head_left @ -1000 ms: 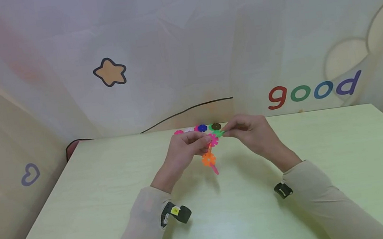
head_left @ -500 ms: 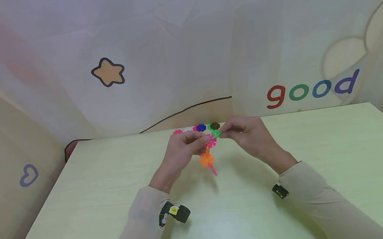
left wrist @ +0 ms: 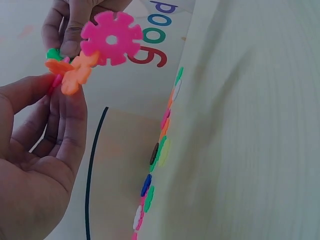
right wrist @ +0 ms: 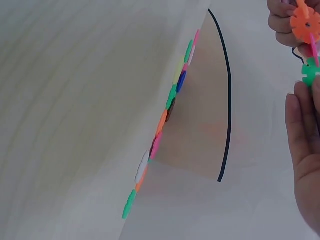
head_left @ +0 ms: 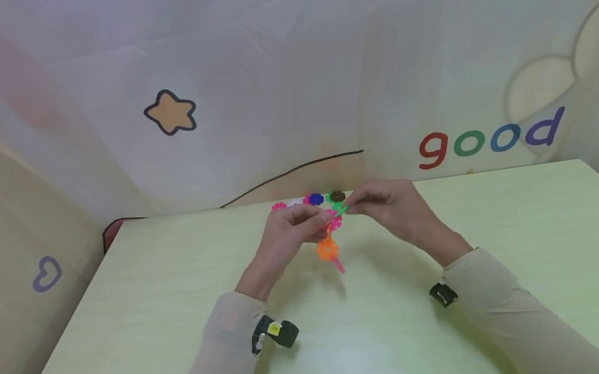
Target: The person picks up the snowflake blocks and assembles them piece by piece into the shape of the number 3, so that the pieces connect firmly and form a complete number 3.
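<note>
My left hand (head_left: 289, 236) pinches a short chain of notched plastic snowflake discs, held up over the table. In the head view its pink disc (head_left: 335, 222) is at the fingertips, an orange disc (head_left: 327, 249) hangs below, and another pink disc (head_left: 338, 265) shows edge-on at the bottom. In the left wrist view that end pink disc (left wrist: 111, 39) faces the camera beside the orange pieces (left wrist: 77, 75). A green snowflake disc (right wrist: 310, 72) is pinched between thumb and fingers of my right hand (head_left: 392, 213). Its edge meets the held pink disc; the joint is partly hidden by fingers.
Along the table's back edge lies a row of loose snowflake discs, among them a blue disc (head_left: 316, 199) and a brown disc (head_left: 337, 196). The pale table (head_left: 176, 277) ends at a printed cloth backdrop (head_left: 276, 90). Each wrist wears a small black camera (head_left: 282, 334).
The green disc has shifted slightly left, so its edge now overlaps the pink disc. Both hands keep their grip and have hardly moved.
</note>
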Motion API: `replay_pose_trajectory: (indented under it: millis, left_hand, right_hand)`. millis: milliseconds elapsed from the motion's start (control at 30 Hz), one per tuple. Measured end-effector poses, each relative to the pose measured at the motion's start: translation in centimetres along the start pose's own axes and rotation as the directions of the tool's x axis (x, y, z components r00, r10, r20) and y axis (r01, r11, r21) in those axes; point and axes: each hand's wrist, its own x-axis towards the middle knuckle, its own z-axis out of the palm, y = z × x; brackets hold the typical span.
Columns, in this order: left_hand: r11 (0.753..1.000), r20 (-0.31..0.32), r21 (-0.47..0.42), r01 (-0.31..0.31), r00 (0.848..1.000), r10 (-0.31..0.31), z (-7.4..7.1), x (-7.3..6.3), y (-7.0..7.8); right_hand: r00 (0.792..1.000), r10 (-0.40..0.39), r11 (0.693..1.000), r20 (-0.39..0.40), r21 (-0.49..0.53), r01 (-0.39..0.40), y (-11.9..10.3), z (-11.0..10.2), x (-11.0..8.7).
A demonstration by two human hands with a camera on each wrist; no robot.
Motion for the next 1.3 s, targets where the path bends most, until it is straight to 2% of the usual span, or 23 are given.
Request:
replay_pose_trajectory:
  millis: [200,333,633,767,1033,1200,1300]
  left_hand:
    - [1.0,0.035,-0.011,-0.026,0.999,0.027,0.0,0.0,-0.1]
    - [0.999,0.048,-0.034,-0.021,0.999,0.023,0.1,0.0,-0.3]
    - [0.999,0.041,-0.042,-0.01,0.999,0.012,0.0,-0.1,-0.4]
    - [0.999,0.033,-0.033,-0.012,0.999,0.013,-0.1,0.0,-0.4]
    - [1.0,-0.032,-0.009,0.004,0.999,-0.004,-0.7,0.1,-0.3]
    - [1.0,-0.052,-0.012,0.022,0.998,-0.023,-1.3,0.2,-0.3]
    - [1.0,-0.052,-0.017,0.02,0.998,-0.021,-1.4,0.2,-0.4]
  right_hand:
    - [0.999,0.012,1.0,0.038,0.02,-0.012,0.2,-0.2,0.2]
    - [0.997,0.038,0.999,0.061,0.024,-0.039,0.3,0.0,0.3]
    - [0.995,0.054,0.998,0.087,0.032,-0.057,0.0,0.4,0.5]
    - [0.991,0.096,0.995,0.093,0.016,-0.097,0.3,0.2,0.8]
    - [0.971,0.229,0.971,0.073,-0.093,-0.222,2.2,-0.9,2.3]
    - [0.953,0.28,0.945,0.116,-0.209,-0.252,3.7,-1.3,3.8]
    - [0.933,0.329,0.923,0.146,-0.259,-0.285,4.8,-1.4,4.6]
